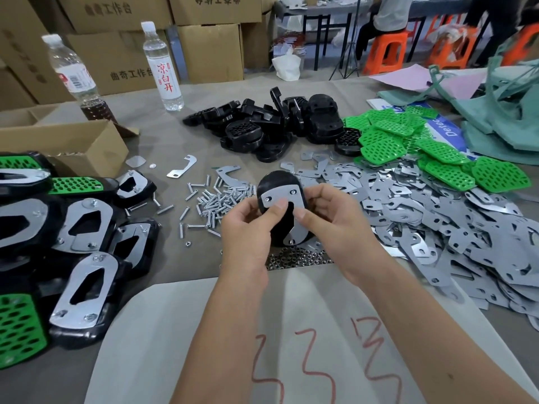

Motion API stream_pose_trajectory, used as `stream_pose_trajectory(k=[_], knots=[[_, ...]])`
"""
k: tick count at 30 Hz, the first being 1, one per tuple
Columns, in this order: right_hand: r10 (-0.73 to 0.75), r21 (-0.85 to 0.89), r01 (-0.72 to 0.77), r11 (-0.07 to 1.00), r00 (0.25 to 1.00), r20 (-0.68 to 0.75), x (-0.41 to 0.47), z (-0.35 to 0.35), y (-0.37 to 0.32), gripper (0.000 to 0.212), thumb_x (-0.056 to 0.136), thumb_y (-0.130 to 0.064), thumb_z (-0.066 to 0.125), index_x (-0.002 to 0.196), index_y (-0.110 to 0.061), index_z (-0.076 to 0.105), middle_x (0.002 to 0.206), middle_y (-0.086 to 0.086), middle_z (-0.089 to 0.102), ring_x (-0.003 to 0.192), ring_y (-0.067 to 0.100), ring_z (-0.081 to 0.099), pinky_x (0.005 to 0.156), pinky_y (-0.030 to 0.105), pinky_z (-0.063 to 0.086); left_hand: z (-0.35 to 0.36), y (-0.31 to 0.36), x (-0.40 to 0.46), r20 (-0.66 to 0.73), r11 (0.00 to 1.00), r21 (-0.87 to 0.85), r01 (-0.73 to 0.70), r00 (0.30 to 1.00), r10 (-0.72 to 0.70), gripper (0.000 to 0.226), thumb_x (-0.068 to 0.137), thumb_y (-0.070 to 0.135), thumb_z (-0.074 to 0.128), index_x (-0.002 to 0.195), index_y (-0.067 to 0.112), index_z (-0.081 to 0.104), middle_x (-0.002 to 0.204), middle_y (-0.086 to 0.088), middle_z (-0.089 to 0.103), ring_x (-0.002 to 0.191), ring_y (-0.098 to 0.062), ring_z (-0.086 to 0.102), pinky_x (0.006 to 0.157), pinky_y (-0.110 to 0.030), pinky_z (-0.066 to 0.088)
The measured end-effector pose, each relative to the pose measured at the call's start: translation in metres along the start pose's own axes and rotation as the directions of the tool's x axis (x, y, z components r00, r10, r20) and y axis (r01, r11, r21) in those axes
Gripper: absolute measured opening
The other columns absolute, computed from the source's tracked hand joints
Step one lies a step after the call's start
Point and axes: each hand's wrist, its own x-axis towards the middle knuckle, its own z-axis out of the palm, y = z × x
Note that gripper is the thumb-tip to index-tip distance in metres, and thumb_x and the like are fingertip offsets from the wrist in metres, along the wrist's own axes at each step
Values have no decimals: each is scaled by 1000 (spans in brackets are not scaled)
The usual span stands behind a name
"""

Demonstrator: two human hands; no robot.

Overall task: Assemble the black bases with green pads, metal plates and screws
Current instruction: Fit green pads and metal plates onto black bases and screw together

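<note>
Both hands hold one black base (pixel 277 182) upright above the table's middle. A curved metal plate (pixel 281 195) lies on its face. My left hand (pixel 248 225) grips the base's left side, thumb pressing the plate. My right hand (pixel 323 217) grips the right side, thumb on the plate's right arm. Loose screws (pixel 215 202) lie just left of the base. Nuts (pixel 294 258) are scattered below it. Bare black bases (pixel 262 123) are piled at the back, green pads (pixel 408 141) at the right, metal plates (pixel 437 217) spread over the right.
Assembled bases (pixel 73 237) are stacked at the left. An open cardboard box (pixel 73 147) and two water bottles (pixel 163 65) stand at the back left. Teal fabric (pixel 501 112) lies at the far right. A white sheet with red marks (pixel 291 345) covers the near edge.
</note>
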Motion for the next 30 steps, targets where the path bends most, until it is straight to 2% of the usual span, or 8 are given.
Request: stream_pose_trajectory(k=[4, 6, 10, 14, 17, 22, 25, 30], knots=[[87, 84, -93, 992, 993, 75, -2, 0, -1, 25, 92, -23, 70, 117, -17, 70, 109, 17, 75, 92, 26, 71, 75, 43, 58, -2, 4, -1, 17, 996, -54, 68, 998, -67, 22, 84, 5, 80, 104, 0, 74, 112, -28, 74, 93, -34, 70, 97, -56, 56], [70, 93, -77, 993, 994, 80, -2, 1, -1, 25, 91, -25, 70, 115, -18, 72, 107, 18, 74, 89, 23, 70, 72, 38, 57, -1, 4, -1, 29, 996, -49, 81, 996, -79, 19, 82, 4, 81, 100, 2, 74, 107, -26, 75, 90, -32, 70, 101, -58, 54], [93, 133, -97, 986, 995, 42, 0, 2, 3, 14, 95, -14, 73, 108, -16, 75, 92, 5, 73, 76, 16, 66, 54, 23, 49, -1, 3, -1, 31, 998, -13, 69, 997, -69, 14, 80, 4, 82, 92, 8, 75, 92, -15, 74, 84, -29, 70, 95, -55, 56], [171, 238, -166, 957, 985, 1, 2, 0, 3, 31, 84, -18, 80, 113, -11, 75, 93, 7, 76, 69, 19, 67, 44, 22, 44, -1, 1, -1, 34, 1000, -6, 5, 999, -4, 19, 80, 8, 84, 97, 9, 75, 93, -14, 73, 88, -32, 69, 81, -50, 55], [147, 294, -152, 944, 988, 39, 1, -1, 1, 38, 78, -21, 80, 114, -9, 73, 96, 13, 73, 76, 24, 68, 46, 25, 48, -1, 0, -1, 38, 1000, -11, -15, 999, 16, 20, 77, 9, 86, 90, 13, 72, 85, -11, 70, 82, -31, 68, 75, -48, 52], [79, 317, -87, 944, 996, 38, -2, 0, 1, 18, 89, -5, 74, 104, -16, 72, 79, 5, 70, 59, 13, 64, 44, 19, 46, -5, 7, 0, 100, 1000, 0, -10, 995, 10, 26, 58, 16, 87, 67, 20, 62, 72, -4, 69, 63, -22, 68, 50, -32, 55], [41, 252, -53, 966, 998, 49, -2, -1, 1, 14, 93, -5, 73, 104, -13, 72, 81, 1, 71, 65, 11, 65, 49, 18, 48, -8, 8, 0, 87, 1000, 9, -21, 996, 20, 29, 61, 15, 86, 74, 16, 61, 73, -5, 71, 62, -22, 68, 48, -30, 54], [106, 223, -122, 967, 991, 86, -1, 0, -1, 13, 95, -9, 71, 108, -9, 68, 98, 5, 70, 85, 23, 66, 67, 36, 54, -6, 3, 0, 23, 1000, 24, -13, 1000, 13, 25, 77, 6, 84, 75, 14, 60, 78, -9, 71, 72, -28, 66, 61, -34, 55]])
